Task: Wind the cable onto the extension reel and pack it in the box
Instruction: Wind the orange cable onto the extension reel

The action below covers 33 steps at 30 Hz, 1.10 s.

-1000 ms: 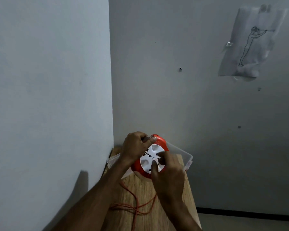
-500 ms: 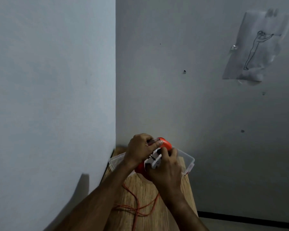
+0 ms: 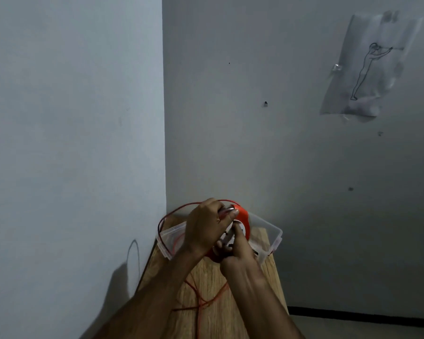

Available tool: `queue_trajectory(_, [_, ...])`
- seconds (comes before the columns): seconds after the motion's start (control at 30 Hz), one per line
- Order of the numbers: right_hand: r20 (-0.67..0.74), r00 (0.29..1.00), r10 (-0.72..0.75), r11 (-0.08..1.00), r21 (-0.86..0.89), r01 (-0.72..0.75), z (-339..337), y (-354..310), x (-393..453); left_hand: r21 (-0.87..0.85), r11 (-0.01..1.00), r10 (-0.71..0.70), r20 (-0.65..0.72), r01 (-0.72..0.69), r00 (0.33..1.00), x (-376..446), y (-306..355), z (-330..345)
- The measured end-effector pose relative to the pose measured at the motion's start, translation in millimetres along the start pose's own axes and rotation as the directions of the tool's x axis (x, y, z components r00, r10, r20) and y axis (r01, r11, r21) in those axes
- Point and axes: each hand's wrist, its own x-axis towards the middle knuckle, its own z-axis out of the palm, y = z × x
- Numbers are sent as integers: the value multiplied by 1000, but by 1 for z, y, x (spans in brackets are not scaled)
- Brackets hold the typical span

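Observation:
An orange extension reel (image 3: 243, 220) with a white face is held up over a clear plastic box (image 3: 271, 232) at the far end of a narrow wooden table (image 3: 213, 319). My left hand (image 3: 203, 228) grips the reel's top rim, thumb across it. My right hand (image 3: 235, 250) grips the reel's white centre from below. A loop of thin orange cable (image 3: 167, 216) arcs out to the left of the reel and over my left hand. More loose cable (image 3: 201, 299) lies tangled on the table between my forearms.
The table stands in a corner, with a wall tight on its left and another behind it. A paper drawing (image 3: 370, 67) is taped high on the back wall. Floor with a dark skirting line (image 3: 362, 314) lies to the right.
The reel has turned from facing me to edge-on. My right hand has shifted lower on it. A cable loop has swung up and out to the left.

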Motion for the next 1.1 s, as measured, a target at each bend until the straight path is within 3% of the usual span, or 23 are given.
queue_trajectory(0.07, [-12,999,43,996,80,-42,1,-8,-13,-13,1000,-26,-1,26,1000,2,-5,-2])
queue_trajectory(0.17, [105,994,42,998,40,-46,-6,-15,-23,-68,993,-99,2,98,995,7,-11,-4])
queue_trajectory(0.23, [106,993,-51,990,-128,64,-10,-12,-25,-100,985,-139,10,139,990,7,-12,-5])
queue_trajectory(0.27, [83,973,-217,929,-289,232,-15,-11,-23,-110,982,-151,15,152,988,7,-13,-5])
queue_trajectory(0.3, [117,877,-466,758,-457,464,-21,-10,-19,-122,980,-155,21,156,988,8,-14,-5])
queue_trajectory(0.33, [238,686,-687,463,-585,666,-28,-9,-16,-133,979,-153,28,155,988,9,-15,-6])
queue_trajectory(0.37, [415,447,-792,94,-641,762,-34,-8,-15,-142,978,-148,34,151,988,10,-15,-6])
queue_trajectory(0.4, [572,248,-782,-222,-627,747,-38,-8,-15,-147,978,-143,41,148,989,11,-13,-7])
queue_trajectory(0.43, [681,152,-716,-440,-609,660,-40,-6,-13,-145,979,-139,50,145,989,12,-11,-8])
queue_trajectory(0.47, [749,130,-650,-576,-597,558,-40,-3,-12,-139,980,-134,60,141,989,13,-9,-8])
queue_trajectory(0.53, [790,154,-594,-681,-595,427,-38,3,-13,-136,982,-118,81,128,990,13,-6,-7])
queue_trajectory(0.6, [784,164,-599,-696,-610,378,-35,4,-16,-153,981,-106,87,118,991,13,-5,-5])
queue_trajectory(0.7, [741,236,-629,-629,-663,407,-29,-2,-17,-133,987,-81,90,93,993,12,-4,-2])
queue_trajectory(0.8, [691,338,-639,-456,-694,557,-26,-5,-11,-109,993,-47,68,55,997,10,-3,-3])
queue_trajectory(0.93, [595,311,-741,-240,-667,705,-25,-6,-3,-92,995,-33,27,35,999,8,-4,-6])
queue_trajectory(1.0, [505,345,-791,-103,-666,739,-25,-2,-2,-77,997,-19,12,19,1000,7,-3,-8])
queue_trajectory(1.07, [346,472,-811,118,-692,712,-23,1,-4,-71,997,-1,-3,1,1000,7,-1,-8])
queue_trajectory(1.1, [244,582,-776,268,-708,654,-21,2,-4,-64,998,3,-13,-4,1000,6,-1,-7])
